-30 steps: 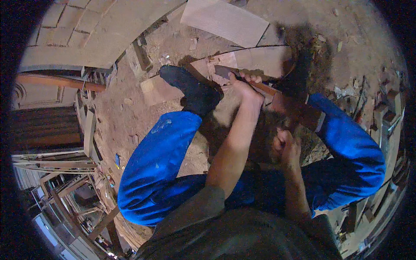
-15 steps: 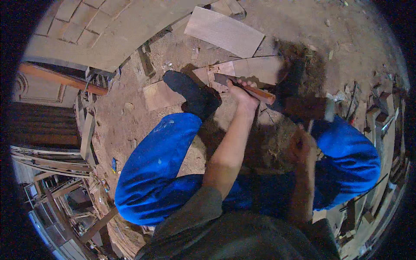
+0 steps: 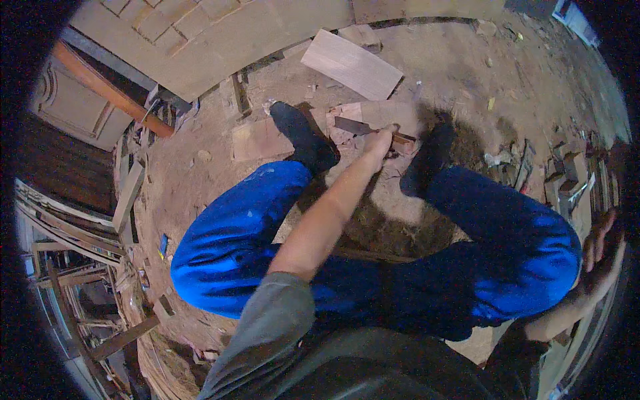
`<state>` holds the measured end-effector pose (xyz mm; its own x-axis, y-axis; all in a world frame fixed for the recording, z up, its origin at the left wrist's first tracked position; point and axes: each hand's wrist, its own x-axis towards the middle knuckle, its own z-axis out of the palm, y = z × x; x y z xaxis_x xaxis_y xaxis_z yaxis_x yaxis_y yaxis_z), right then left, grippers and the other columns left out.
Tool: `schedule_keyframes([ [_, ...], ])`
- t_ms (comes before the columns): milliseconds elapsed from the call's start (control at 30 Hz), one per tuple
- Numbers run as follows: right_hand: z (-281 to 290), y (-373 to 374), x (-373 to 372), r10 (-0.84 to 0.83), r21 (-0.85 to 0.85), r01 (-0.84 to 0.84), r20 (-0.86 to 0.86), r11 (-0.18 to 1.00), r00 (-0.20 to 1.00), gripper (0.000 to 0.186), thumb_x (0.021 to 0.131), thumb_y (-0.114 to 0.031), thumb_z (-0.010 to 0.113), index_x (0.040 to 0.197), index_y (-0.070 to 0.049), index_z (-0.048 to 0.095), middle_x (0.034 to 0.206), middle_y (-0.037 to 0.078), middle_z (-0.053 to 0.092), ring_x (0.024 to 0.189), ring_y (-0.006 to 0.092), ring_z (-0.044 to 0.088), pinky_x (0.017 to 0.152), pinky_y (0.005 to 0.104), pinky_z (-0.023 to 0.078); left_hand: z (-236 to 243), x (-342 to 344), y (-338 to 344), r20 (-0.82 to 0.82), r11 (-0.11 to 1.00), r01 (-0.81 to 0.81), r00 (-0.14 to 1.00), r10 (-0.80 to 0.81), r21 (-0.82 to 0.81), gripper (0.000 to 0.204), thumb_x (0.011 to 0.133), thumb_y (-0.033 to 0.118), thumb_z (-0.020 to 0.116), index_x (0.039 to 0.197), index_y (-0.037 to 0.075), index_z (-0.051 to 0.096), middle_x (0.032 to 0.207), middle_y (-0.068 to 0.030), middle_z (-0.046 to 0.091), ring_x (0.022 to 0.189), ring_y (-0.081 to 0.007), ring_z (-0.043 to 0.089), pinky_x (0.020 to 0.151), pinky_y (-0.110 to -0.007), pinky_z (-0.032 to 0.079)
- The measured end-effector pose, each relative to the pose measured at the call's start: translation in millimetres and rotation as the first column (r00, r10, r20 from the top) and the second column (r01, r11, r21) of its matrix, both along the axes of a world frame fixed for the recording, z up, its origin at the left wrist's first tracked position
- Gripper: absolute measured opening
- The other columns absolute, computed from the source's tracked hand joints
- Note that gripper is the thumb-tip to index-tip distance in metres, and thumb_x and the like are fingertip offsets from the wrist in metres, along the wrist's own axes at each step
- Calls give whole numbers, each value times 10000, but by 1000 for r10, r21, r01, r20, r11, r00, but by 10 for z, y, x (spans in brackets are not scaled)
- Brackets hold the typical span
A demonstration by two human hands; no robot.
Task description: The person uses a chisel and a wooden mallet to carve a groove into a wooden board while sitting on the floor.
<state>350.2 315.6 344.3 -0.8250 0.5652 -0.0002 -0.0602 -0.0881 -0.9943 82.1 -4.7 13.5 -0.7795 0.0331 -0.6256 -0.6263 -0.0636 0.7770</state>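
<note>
My left hand (image 3: pixel 380 141) is closed around a tool with a flat dark blade (image 3: pixel 351 125) and a brown wooden handle (image 3: pixel 404 139). Its blade points left, over pale wood pieces (image 3: pixel 347 113) lying on the dirt between my feet. Out at the far right, beyond my right knee, my right hand (image 3: pixel 600 250) has its fingers stretched out and apart beside the stacked wood. No object shows in it, though this rim of the picture is dim.
A pale board (image 3: pixel 352 65) lies beyond my feet. Large wooden panels (image 3: pixel 220 47) stand at the far left. Timber strips (image 3: pixel 73 230) and a leaning plank (image 3: pixel 129 193) crowd the left side; scrap wood (image 3: pixel 567 175) is piled at the right.
My right hand has swung from between my knees to the far right, and the dark block-like thing by it has gone from view. My left hand keeps its tool, now turned knuckles up.
</note>
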Motion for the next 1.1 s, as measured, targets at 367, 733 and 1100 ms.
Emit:
schedule_keyframes([
  [367, -577, 105, -595, -213, -34, 215, 67, 976, 975, 442, 987, -365, 432, 1283, -45, 499, 1089, 73, 570, 849, 72, 548, 618, 185, 441, 813, -75, -778, 393, -386, 354, -57, -918, -852, 721, 849, 572, 560, 1266, -15, 548, 1191, -214, 616, 1110, -344, 593, 980, -443, 452],
  [733, -1395, -742, -1451, 24, 292, -744, 924, 601, 382, 437, 928, -339, 577, 1161, 30, 556, 918, 100, 666, 646, 150, 589, 553, 313, 461, 1198, -248, -1112, 65, -94, 252, -122, -990, -963, 594, 818, 340, 669, 1270, 16, 462, 1329, -178, 454, 1257, -342, 451, 992, -510, 425],
  [1100, -2222, -987, -1811, 295, 114, -623, 806, 774, 514, 450, 892, -279, 654, 1190, 37, 535, 872, 83, 649, 698, 158, 590, 634, 303, 473, -691, -614, -538, -562, 600, -138, -236, -793, -788, 161, 705, 210, 625, 864, 195, 602, 797, -52, 653, 709, -256, 662, 622, -401, 537],
])
